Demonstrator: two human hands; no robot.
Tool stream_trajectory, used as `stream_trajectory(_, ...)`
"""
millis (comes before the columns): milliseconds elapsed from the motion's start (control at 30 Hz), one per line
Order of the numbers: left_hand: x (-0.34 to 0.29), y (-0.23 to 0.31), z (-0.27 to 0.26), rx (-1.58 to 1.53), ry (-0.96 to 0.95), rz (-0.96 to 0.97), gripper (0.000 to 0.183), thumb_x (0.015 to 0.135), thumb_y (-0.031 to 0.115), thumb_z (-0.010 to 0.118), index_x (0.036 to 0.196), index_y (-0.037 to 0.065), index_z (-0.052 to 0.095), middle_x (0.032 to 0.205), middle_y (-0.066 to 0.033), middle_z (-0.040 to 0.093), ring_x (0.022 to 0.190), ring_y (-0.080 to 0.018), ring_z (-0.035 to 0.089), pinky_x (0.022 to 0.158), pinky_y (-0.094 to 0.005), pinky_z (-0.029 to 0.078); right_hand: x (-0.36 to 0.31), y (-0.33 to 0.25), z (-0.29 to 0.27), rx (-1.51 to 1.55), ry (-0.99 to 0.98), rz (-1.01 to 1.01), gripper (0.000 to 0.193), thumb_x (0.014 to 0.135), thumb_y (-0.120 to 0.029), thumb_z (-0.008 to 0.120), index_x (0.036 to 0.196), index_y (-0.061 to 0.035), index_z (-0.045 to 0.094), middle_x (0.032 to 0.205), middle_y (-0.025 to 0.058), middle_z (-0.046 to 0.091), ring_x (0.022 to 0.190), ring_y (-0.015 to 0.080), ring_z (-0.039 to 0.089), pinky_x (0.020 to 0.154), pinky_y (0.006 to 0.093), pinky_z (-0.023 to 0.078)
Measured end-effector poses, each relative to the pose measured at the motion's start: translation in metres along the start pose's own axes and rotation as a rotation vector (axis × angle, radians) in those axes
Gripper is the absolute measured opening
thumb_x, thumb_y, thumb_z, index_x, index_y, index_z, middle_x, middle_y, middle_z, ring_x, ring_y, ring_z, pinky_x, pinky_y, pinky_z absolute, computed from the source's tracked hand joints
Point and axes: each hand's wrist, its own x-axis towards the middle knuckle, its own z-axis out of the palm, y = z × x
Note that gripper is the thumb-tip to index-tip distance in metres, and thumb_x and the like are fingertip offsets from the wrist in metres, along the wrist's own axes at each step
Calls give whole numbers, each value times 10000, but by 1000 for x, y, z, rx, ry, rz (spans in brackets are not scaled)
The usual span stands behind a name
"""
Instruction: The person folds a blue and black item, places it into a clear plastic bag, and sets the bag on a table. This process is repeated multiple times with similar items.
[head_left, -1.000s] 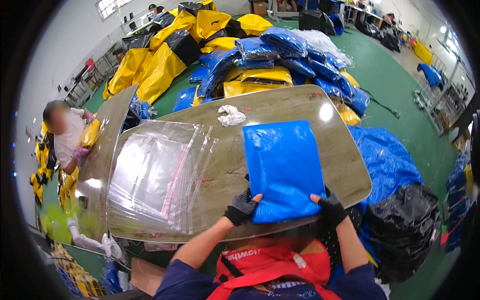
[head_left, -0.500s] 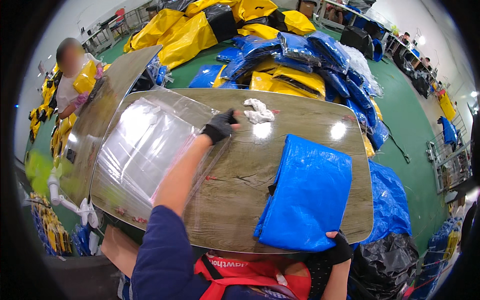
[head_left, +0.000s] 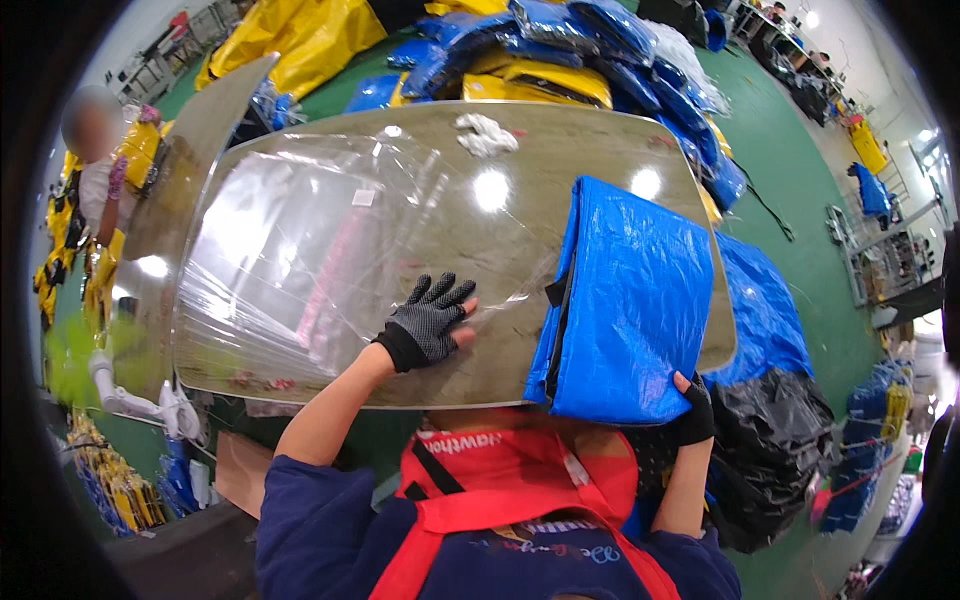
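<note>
One red apron (head_left: pixel 460 515) over a navy shirt (head_left: pixel 330 545) came nearest the camera; just beyond it, the right hand (head_left: pixel 692 410) gripped the near right corner of a folded blue sheet (head_left: pixel 635 300), thumb on top and the other fingers hidden, probably curled beneath, a hold that seemed meant to steady the slick material where its edge met the table's rim; the left hand (head_left: pixel 430 322), gloved with the thumb tip bare, lay palm down with its fingers spread and closed on nothing, perhaps to flatten the clear film around it, though whether it pressed could not be told; the blue sheet lay on the right half of the wood-patterned table (head_left: pixel 480 385), a black strip (head_left: pixel 563 325) showing along its left side; clear plastic bags (head_left: pixel 265 245) were layered flat on the left half, probably so that they lay within the left arm's reach; a white cloth (head_left: pixel 487 135) sat toward the far edge, apart from both; past the table's right end were a crumpled blue sheet (head_left: pixel 765 315) and black plastic (head_left: pixel 775 440); to the left, a co-worker (head_left: pixel 95 200) stood by a second table (head_left: pixel 195 160); farther off, blue packets (head_left: pixel 620 65) and yellow packets (head_left: pixel 555 85) were heaped on the green floor (head_left: pixel 790 185).
</note>
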Motion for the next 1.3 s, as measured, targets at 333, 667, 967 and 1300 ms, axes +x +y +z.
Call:
stream_trajectory(333, 5, -1, 27, 167, 138, -58, 565, 899, 399, 485, 1366, 96, 391, 1460, -141, 310, 1358, -367, 243, 1123, -485, 129, -67, -6, 4, -310, -99, 47, 764, 652, -210, 704, 1325, 21, 425, 1265, 190, 517, 1120, 313, 515, 982, 405, 379)
stream_trajectory(667, 5, -25, 21, 22, 230, -106, 397, 967, 355, 379, 1296, 176, 509, 1403, -72, 421, 1342, -304, 303, 1128, -427, 158, -78, 15, 3, -255, -210, 137, 666, 712, -201, 691, 1285, 47, 458, 1199, 175, 561, 1032, 269, 567, 912, 365, 443)
stream_trajectory(967, -11, 4, -67, -423, 29, -80, 516, 907, 439, 497, 1284, 87, 519, 1275, -145, 535, 1184, -273, 483, 1049, -354, 301, -61, 69, 80, -461, -631, 177, 704, 756, -299, 736, 1314, 18, 448, 1251, 168, 539, 1158, 267, 492, 1010, 376, 360)
stream_trajectory(1300, -28, 39, -71, 28, 152, 42, 626, 847, 489, 559, 1297, 61, 480, 1330, -137, 488, 1285, -328, 391, 1116, -448, 200, 164, 19, 185, -943, -608, -140, 359, 835, -388, 618, 782, -33, 608, 700, 17, 579, 637, 141, 500, 599, 278, 406)
